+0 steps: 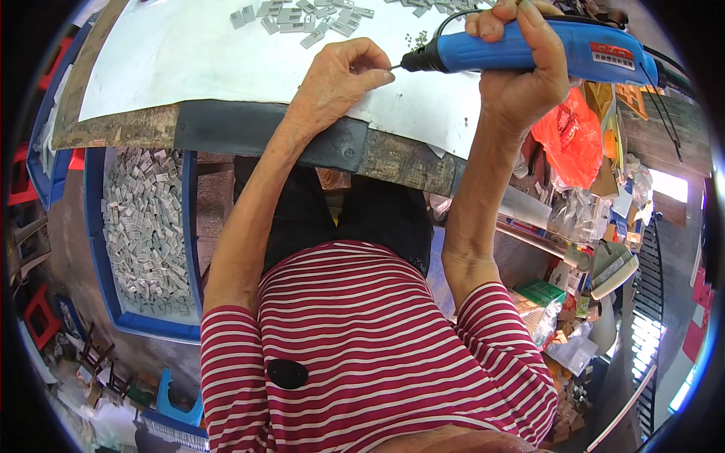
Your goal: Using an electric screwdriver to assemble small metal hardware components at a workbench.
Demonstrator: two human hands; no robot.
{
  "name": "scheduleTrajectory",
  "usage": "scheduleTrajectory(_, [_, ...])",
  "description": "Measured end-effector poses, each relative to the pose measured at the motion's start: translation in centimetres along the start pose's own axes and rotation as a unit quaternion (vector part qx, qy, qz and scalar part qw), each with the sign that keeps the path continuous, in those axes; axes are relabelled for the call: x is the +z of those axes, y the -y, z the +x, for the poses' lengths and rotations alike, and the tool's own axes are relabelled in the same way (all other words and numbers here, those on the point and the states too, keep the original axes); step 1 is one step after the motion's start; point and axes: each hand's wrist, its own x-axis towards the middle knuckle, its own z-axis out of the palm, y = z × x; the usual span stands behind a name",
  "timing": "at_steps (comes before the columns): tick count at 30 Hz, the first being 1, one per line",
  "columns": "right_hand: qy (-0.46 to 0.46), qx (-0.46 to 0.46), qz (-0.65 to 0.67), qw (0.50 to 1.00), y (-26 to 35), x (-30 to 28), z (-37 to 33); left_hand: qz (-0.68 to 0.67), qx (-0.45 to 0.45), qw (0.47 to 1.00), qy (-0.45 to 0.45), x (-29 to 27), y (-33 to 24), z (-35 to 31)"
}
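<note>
Right hand (521,75) grips blue power tool (476,53); left hand (340,75) pinched at bit (397,67), contents unclear, wrist over table edge (400,160); white sheet (174,68) leftward.

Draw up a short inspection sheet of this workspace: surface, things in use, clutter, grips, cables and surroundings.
Surface: white sheet over a worn wooden bench.
Job's things: blue tool held above the sheet; grey pieces scattered at the far side; dark specks near the tool's nose.
Clutter: red bag and clear plastic, right of the bench.
Left grip: thumb and finger at the tool's tip; anything pinched is too small to tell.
Right grip: closed around the blue tool.
Cables: dark cord at the tool's rear; its far end cannot be made out.
Surroundings: blue tray full of similar pieces, lower left.
</note>
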Motion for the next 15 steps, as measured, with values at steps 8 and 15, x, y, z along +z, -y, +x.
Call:
scheduleTrajectory(8, [0.019,0.002,0.01,1.0,-0.1,0.0,-0.1,-0.002,0.012,1.0,-0.003,0.0,0.2,-0.1])
scheduleTrajectory(15, [0.078,0.09,0.504,0.856,-1.3,-0.2,0.3,0.021,0.001,1.0,0.013,-0.2,0.2,-0.2])
